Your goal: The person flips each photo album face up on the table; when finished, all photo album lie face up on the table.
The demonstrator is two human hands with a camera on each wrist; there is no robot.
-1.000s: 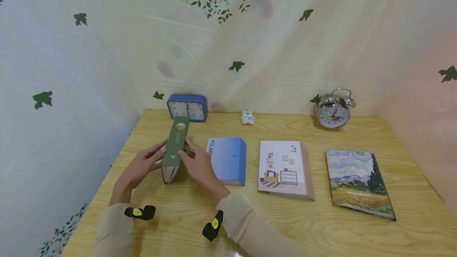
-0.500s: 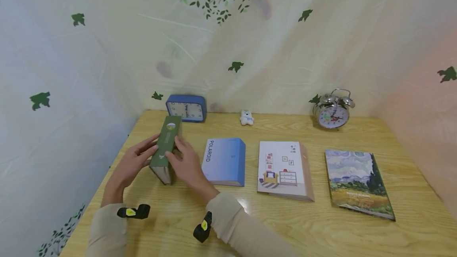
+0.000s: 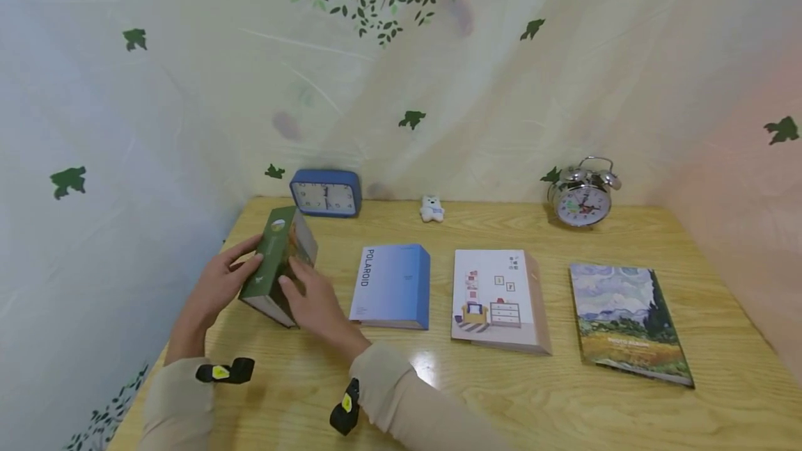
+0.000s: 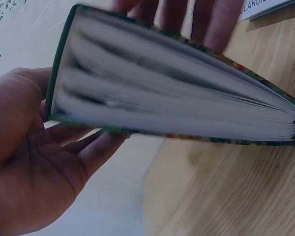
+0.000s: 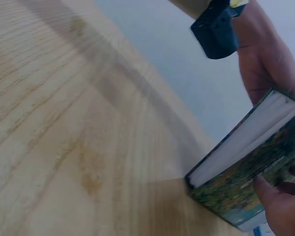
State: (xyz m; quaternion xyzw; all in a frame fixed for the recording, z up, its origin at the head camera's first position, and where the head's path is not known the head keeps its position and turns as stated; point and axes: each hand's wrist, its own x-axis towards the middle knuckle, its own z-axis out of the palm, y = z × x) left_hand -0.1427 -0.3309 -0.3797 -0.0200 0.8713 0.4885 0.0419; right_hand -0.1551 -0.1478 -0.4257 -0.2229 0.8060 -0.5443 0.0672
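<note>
A thick green photo album [image 3: 269, 252] stands spine-up and leans left at the table's left side, its lower edge seemingly on the wood. My left hand [image 3: 216, 287] holds it from the left, thumb near the spine; in the left wrist view the left fingers [image 4: 96, 147] lie under the back cover. My right hand [image 3: 316, 301] presses its fingers and thumb on the picture cover. White page edges [image 4: 177, 88] face the left wrist camera. In the right wrist view the right thumb [image 5: 268, 196] touches the painted cover.
A blue POLAROID album [image 3: 391, 284], a white album with furniture drawings [image 3: 491, 291] and a landscape-covered photo album [image 3: 629, 319] lie to the right. Along the back stand a blue clock [image 3: 326, 193], a small white bear [image 3: 431, 209] and a silver alarm clock [image 3: 583, 197].
Both hands have moved left with the green photo album. It has tilted left, so its picture cover now shows, and the blue POLAROID album is fully uncovered.
</note>
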